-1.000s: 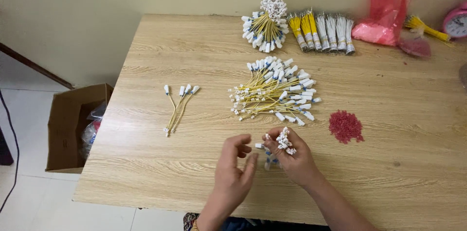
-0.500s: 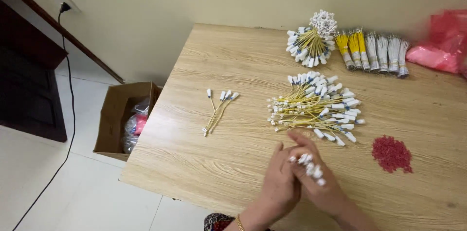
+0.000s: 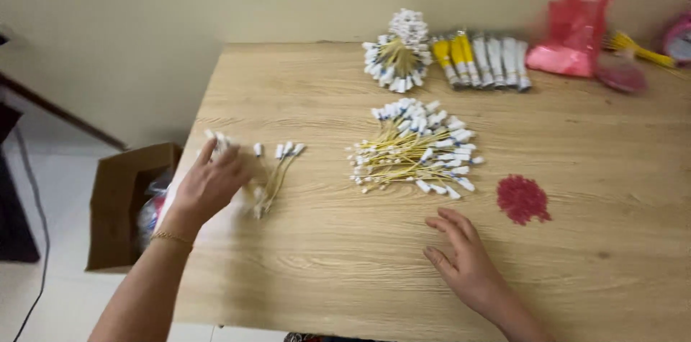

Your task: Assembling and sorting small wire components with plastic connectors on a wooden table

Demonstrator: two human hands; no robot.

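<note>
Nearest to us, our right hand (image 3: 466,264) rests palm down on the light wooden table (image 3: 324,270), fingers spread flat and holding nothing. Our left hand (image 3: 210,182) reaches out to the left part of the table, fingers loosely curled over a small bundle of yellow wires with white end connectors (image 3: 277,169). Motion blur prevents confirmation of a firm grasp; a few white ends show beside the fingertips.

We judge the step in hand to be setting a finished bundle onto the left pile. The next move calls for drawing fresh wires from the large loose heap of yellow wires (image 3: 416,147) at the table centre, just beyond the right hand.

Count, moving outward: one small bundle at left, one loose heap, one small mound of red beads (image 3: 523,199), one tied sheaf of wires (image 3: 397,54) at the far edge, one row of about seven yellow and white tubes (image 3: 481,60), one pink plastic bag (image 3: 572,36). One brown cardboard box (image 3: 122,198) stands on the floor.
</note>
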